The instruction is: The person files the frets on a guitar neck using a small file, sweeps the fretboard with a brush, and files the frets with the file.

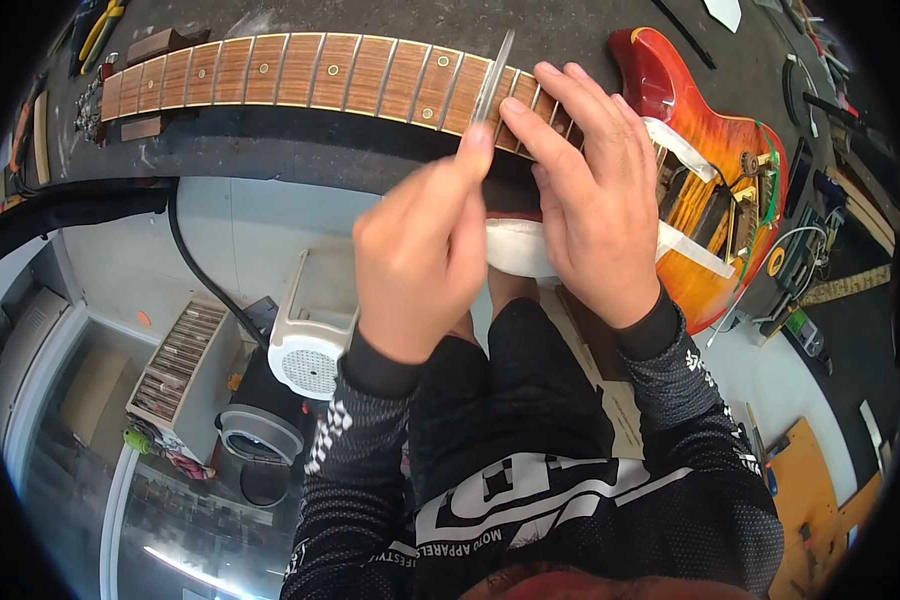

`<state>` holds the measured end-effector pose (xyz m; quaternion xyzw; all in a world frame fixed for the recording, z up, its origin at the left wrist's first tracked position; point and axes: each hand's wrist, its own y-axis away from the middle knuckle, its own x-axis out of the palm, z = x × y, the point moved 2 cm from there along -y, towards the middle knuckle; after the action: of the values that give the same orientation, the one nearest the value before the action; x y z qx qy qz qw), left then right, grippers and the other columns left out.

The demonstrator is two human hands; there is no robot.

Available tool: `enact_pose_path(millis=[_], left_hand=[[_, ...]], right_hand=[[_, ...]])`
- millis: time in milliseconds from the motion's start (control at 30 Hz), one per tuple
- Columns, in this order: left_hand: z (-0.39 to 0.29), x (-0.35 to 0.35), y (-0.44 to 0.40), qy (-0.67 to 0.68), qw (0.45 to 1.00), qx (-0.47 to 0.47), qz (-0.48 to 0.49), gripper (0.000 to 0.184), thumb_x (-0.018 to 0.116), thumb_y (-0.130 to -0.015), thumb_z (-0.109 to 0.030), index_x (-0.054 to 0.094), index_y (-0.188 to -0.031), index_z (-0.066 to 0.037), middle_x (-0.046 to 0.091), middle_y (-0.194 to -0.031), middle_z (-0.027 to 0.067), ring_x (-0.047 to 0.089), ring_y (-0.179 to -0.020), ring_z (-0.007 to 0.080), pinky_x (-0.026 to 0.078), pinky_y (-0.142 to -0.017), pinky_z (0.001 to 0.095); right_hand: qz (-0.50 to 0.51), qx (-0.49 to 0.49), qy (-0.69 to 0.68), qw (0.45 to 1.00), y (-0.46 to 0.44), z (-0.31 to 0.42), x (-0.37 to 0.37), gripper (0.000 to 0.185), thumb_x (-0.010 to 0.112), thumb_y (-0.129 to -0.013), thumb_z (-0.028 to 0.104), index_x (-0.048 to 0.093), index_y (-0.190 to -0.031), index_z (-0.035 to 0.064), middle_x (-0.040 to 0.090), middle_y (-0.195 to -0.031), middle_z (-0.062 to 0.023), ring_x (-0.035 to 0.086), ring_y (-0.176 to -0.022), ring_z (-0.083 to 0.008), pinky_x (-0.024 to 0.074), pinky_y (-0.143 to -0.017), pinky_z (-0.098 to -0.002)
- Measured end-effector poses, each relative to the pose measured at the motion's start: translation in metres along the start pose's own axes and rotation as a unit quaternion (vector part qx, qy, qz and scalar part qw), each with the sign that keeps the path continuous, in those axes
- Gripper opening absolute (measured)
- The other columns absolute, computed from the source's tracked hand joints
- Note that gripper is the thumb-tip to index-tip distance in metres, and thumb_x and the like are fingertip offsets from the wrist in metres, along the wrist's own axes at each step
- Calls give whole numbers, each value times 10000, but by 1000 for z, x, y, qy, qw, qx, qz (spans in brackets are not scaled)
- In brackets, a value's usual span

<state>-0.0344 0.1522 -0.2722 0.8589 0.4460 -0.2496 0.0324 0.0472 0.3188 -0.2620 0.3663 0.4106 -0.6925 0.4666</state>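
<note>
An electric guitar lies across the bench, its brown fretboard (300,72) running left and its red-orange body (705,290) on the right. My left hand (420,245) is closed on a thin, slightly blurred metal tool, perhaps a file (494,78), which lies across the fretboard along a fret. Just right of that tool, my right hand (600,180) rests with its fingertips on the upper frets, fingers extended and holding nothing. Strips of white tape (695,248) cover parts of the body near the pickups; my right hand hides some of the neck's end.
Dark neck supports (165,44) stand by the headstock on the dark bench (270,140). Cables, a ruler (845,285) and small tools crowd the right side. Below the bench are a white plastic stool (310,360) and a dark cylindrical machine (260,430).
</note>
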Motion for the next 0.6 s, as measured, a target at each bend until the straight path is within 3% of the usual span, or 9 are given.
enact_pose_path(millis=[100,200,267,533,567,600], left_hand=[[0,-14,46,-46,999,7,3,397,680,-987,179,765,-1346,34,758,-870,148,631,-635,205,514,-638,291],[-1,-9,25,-36,999,6,11,544,702,-885,187,752,-1396,8,669,-782,143,663,-630,298,536,-609,377],[7,9,-5,19,999,26,-23,532,711,-903,152,738,-1407,-14,733,-906,170,721,-733,347,554,-637,404],[7,-19,69,-50,998,42,-15,584,717,-803,187,774,-1360,24,550,-691,85,553,-552,250,463,-543,372],[4,-24,67,-57,997,47,16,433,707,-908,225,764,-1305,62,648,-716,121,577,-554,238,476,-563,308],[6,-22,66,-53,997,51,9,478,711,-870,211,768,-1318,54,620,-711,109,571,-553,241,473,-555,328]], right_hand=[[-3,3,-7,1000,1,-1,1,618,712,-894,22,702,-1481,215,614,-1594,-94,570,-1511,-349,389,-1269,-563],[-1,3,-6,1000,1,0,-1,618,713,-889,18,705,-1475,212,615,-1592,-95,571,-1509,-353,393,-1265,-567],[-1,2,1,1000,0,1,-1,629,715,-881,11,704,-1477,212,614,-1593,-98,572,-1507,-357,395,-1262,-571],[-3,-2,-3,1000,2,-1,1,642,720,-870,11,703,-1481,208,612,-1593,-102,570,-1510,-361,397,-1262,-575],[-2,-4,-2,1000,2,-1,1,644,719,-868,9,703,-1480,207,612,-1593,-102,569,-1510,-362,397,-1262,-575],[-4,-4,-1,1000,2,-1,1,646,717,-866,6,703,-1480,207,612,-1593,-102,569,-1510,-363,397,-1262,-575]])
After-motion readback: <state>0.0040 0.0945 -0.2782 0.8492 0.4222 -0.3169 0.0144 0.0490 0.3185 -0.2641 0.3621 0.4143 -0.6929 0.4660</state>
